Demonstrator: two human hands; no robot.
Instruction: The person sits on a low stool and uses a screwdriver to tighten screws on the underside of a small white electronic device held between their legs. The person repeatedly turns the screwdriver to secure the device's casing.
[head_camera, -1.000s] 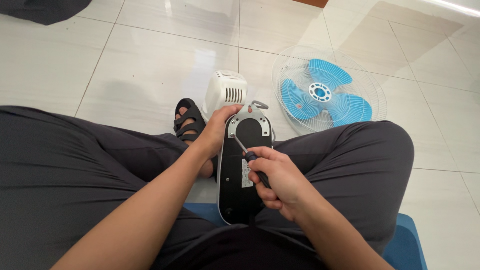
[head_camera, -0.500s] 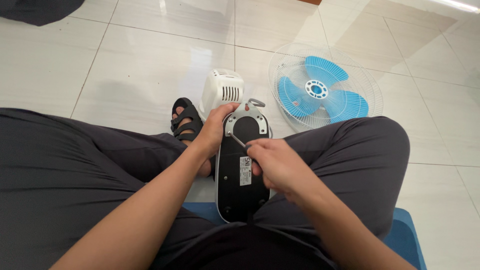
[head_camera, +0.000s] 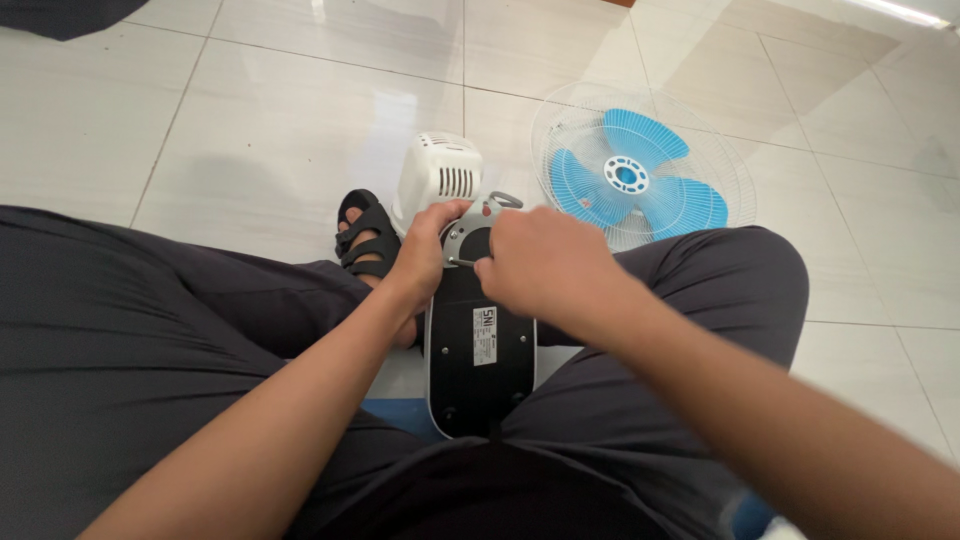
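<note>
A fan base (head_camera: 480, 370), black underside up with a white sticker, lies across my lap between my crossed legs. My left hand (head_camera: 428, 248) grips its far left edge. My right hand (head_camera: 545, 262) is closed on a thin screwdriver (head_camera: 462, 263), whose metal tip points at the grey far end of the base. The white motor housing (head_camera: 438, 175) sits just beyond the base on the floor. Most of the screwdriver is hidden under my right hand.
A blue fan blade in a white wire grille (head_camera: 640, 178) lies on the pale tiled floor (head_camera: 250, 130) to the far right. My foot in a black sandal (head_camera: 365, 238) rests left of the motor. A blue mat (head_camera: 400, 415) shows under me.
My right hand has moved forward from the base's middle to its far end, beside my left hand. The left hand has kept its grip.
</note>
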